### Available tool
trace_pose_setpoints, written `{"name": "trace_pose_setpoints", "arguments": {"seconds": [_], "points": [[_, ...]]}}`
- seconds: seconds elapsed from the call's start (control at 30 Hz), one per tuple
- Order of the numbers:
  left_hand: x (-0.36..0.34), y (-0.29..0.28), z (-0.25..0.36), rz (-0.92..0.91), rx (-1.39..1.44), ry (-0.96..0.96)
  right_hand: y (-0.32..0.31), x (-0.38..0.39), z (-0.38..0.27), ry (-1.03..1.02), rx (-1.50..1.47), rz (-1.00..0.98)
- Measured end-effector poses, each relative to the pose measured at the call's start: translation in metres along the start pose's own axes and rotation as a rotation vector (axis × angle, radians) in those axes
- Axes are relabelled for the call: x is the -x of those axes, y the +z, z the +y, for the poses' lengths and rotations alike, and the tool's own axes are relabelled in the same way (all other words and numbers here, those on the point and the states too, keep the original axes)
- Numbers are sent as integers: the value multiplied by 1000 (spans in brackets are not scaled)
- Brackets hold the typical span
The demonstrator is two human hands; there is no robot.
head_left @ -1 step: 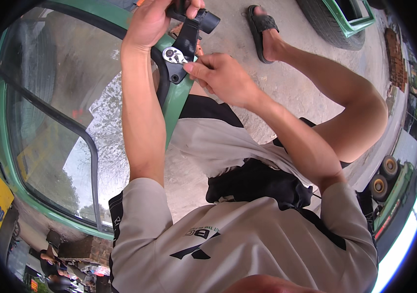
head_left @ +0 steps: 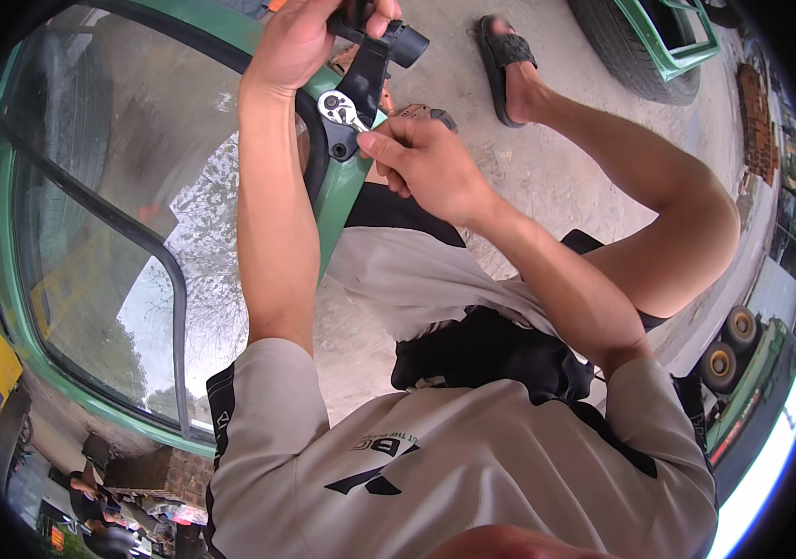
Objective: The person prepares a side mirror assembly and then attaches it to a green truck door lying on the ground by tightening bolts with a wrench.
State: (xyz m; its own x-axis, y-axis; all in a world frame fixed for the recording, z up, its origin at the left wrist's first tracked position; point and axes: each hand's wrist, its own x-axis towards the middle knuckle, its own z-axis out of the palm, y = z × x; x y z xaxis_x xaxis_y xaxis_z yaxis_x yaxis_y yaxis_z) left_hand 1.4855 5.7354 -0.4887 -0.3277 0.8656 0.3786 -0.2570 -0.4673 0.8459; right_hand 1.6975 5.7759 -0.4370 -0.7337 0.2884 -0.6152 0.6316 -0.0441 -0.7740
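Note:
A black bracket (head_left: pixel 367 79) with a short round stub sits against a green door frame (head_left: pixel 340 191). My left hand (head_left: pixel 293 51) is closed around the bracket's upper end, partly cut off by the picture's top edge. The round silver head of a ratchet wrench (head_left: pixel 334 104) rests on the bracket's lower plate, covering whatever is under it. Below the head, a dark bolt or hole (head_left: pixel 339 150) shows in the plate. My right hand (head_left: pixel 428 166) grips the wrench's handle between thumb and fingers, hiding most of it.
Window glass (head_left: pixel 109 205) in the green frame lies along my left forearm. An orange and dark tool (head_left: pixel 435 116) is on the ground past my right hand. A tyre (head_left: pixel 631 56) with a green frame piece (head_left: pixel 673 61) lies at the far right. My sandalled foot (head_left: pixel 514 79) is nearby.
My right hand and the wrench handle have swung slightly toward me, uncovering more of the orange tool behind. My left hand keeps its hold; the whole view has shifted a little.

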Motion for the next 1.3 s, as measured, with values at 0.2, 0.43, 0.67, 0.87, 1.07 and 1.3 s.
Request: {"name": "trace_pose_setpoints", "arguments": {"seconds": [0.2,0.43,0.67,0.87,1.07,1.3], "points": [[-4,9,-1,-10,13,-34,60,12,3,6,-338,-33],[1,4,-3,-7,0,-7,-3,4,-16,6,222,-237],[-3,8,-1,21,14,-34,-47,-23,-14,-276,478,-103],[-4,8,2,29,-59,16,-54,-23,-30,-156,512,-88],[-5,16,1,12,98,-96,40,1,-13,37,-19,-210],[3,4,-3,40,12,-11,-11,-2,-19,60,273,-212]]}}
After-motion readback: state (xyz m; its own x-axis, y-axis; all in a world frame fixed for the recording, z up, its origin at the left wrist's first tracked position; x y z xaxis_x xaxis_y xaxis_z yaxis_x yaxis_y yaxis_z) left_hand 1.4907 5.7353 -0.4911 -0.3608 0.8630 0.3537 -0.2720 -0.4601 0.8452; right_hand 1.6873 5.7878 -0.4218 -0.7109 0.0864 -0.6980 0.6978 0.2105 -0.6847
